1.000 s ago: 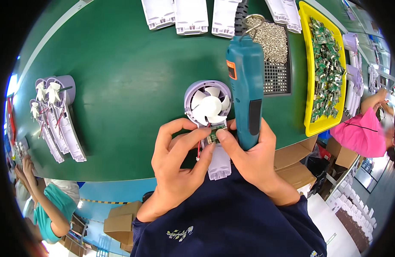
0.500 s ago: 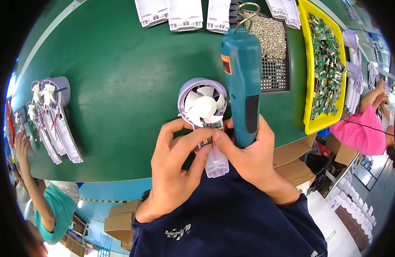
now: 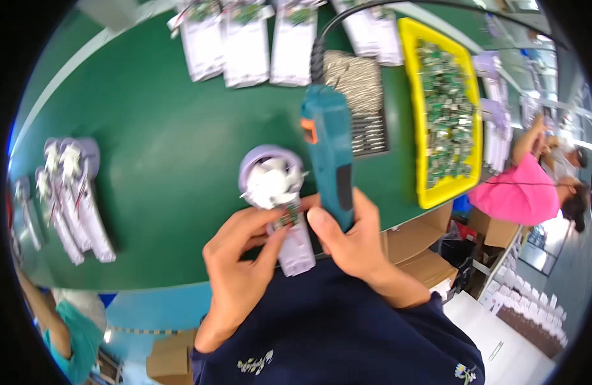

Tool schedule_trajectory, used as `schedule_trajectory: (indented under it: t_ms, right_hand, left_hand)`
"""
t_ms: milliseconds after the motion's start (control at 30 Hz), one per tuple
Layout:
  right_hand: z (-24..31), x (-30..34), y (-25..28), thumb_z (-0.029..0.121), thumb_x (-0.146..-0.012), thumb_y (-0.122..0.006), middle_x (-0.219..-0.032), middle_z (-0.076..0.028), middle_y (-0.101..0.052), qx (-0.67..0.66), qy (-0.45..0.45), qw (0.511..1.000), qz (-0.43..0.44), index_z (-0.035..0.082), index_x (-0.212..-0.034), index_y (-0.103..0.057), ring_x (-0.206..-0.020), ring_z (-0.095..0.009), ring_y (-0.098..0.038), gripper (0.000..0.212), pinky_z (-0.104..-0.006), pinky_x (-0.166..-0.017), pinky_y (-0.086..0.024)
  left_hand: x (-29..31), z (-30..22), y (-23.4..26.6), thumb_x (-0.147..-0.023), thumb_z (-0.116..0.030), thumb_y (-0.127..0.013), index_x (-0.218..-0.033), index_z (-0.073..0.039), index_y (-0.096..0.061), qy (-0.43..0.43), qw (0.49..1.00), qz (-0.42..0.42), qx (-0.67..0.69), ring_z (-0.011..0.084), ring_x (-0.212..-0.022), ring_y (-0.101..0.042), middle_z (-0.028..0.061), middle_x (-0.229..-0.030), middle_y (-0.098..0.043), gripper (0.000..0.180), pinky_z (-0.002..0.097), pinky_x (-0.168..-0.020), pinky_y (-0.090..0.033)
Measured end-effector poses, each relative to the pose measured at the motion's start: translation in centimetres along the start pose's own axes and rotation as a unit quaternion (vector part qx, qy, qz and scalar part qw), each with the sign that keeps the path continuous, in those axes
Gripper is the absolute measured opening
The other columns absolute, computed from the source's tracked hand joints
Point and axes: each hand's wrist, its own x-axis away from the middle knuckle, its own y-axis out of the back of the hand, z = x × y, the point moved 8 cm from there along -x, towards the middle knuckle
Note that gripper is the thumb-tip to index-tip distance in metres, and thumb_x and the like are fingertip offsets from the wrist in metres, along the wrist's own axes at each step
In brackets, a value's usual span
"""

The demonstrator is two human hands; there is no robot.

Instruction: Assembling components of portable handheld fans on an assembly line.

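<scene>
Well, the left hand point(image 3: 235, 256) pinched at a small green circuit board point(image 3: 288, 217) on a pale lilac plastic body point(image 3: 296, 255), right below its white-bladed fan point(image 3: 270, 183), near the edge of the green desk point(image 3: 161, 192)! The right hand point(image 3: 354, 250) sat close, thumb near the board, overlapped by a teal elongated power tool point(image 3: 328, 138); its grip couldn't be told.

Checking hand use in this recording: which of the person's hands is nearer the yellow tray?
Right. The right hand holds the teal power tool, below and left of the yellow tray; the left hand is farther left, at the fan unit.
</scene>
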Motion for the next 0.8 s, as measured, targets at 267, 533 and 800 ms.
schedule_trajectory:
  t_ms: [267, 533, 800]
  right_hand:
    - [10.1, -1.9, 6.7, 0.097, -0.066, -0.042, -0.069, -0.007, -0.051, -0.301, 0.451, 0.831, 0.123, 0.005, -0.103, -0.051, -0.052, -0.015, -0.046, 0.099, -0.0268, -0.043, -0.038]
    - [12.2, -7.6, 3.0, 0.1, -0.065, -0.038, -0.074, -0.007, -0.051, -0.301, 0.482, 0.801, 0.185, 0.007, -0.108, -0.054, -0.056, -0.017, -0.04, 0.104, -0.0307, -0.049, -0.035]
    - [11.6, -7.3, 2.6, 0.1, -0.064, -0.041, -0.073, -0.008, -0.051, -0.274, 0.474, 0.818, 0.178, 0.006, -0.107, -0.055, -0.057, -0.017, -0.041, 0.104, -0.0307, -0.049, -0.035]
  left_hand:
    - [-1.2, -0.6, -0.7, -0.082, 0.008, -0.072, -0.105, 0.004, -0.068, -0.005, 1.0, 0.002, 0.008, 0.0146, -0.085, -0.068, 0.012, -0.102, -0.066, 0.024, 0.0258, -0.071, -0.06]
    - [-3.2, -0.7, -1.4, -0.081, 0.008, -0.073, -0.104, 0.003, -0.068, 0.016, 1.0, -0.005, 0.021, 0.014, -0.083, -0.067, 0.0107, -0.099, -0.067, 0.024, 0.0255, -0.07, -0.059]
    - [-3.1, -1.4, -1.3, -0.08, 0.008, -0.074, -0.102, 0.003, -0.068, -0.013, 1.0, -0.002, 0.0, 0.0167, -0.084, -0.07, 0.0114, -0.1, -0.067, 0.024, 0.0261, -0.07, -0.06]
